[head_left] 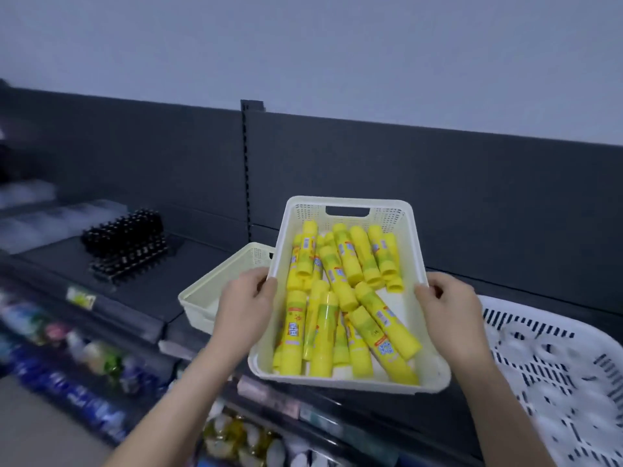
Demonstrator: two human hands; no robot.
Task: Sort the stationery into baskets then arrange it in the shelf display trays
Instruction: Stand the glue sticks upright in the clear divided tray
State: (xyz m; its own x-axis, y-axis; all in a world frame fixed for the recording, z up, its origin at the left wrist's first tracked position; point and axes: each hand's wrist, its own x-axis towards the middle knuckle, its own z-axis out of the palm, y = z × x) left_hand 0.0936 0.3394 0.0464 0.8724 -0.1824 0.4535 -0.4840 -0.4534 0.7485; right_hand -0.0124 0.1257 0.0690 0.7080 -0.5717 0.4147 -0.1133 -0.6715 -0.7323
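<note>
A: Hands?
B: Both closed on the cream basket (337,382) — left hand (247,301) clamped on its left long rim, thumb hooked over the edge; right hand (451,308) same on the right rim, roughly halfway along. Bare forearms coming in from below.
A: Contents?
B: Loose pile of yellow glue sticks (337,298), mostly lying lengthwise, several crossed over each other. Caps on, printed labels, text too blurred to read. Cut-out handle in the basket's far end wall, perforated mesh on both sides of it.
A: Position?
B: Over the front edge of the dark shelf (141,298), far end toward the grey back panel (438,197). Cannot tell whether resting on the shelf or lifted clear.
A: Neighbours?
B: Just left of it, a second cream basket (209,291), partly hidden behind the left hand and the held basket's left wall — touching or not, cannot tell. To the right, a white slotted basket (556,358), near the right hand, apart from the held one. Farther left and back, black pen-like items (124,244) packed in rows on the same shelf; exact type unclear. Behind the far end and slightly left, a slotted upright post (247,170). Below and left, blurred bottles and packs (84,348) on lower shelves, plus a price tag (81,297) on the shelf edge.
</note>
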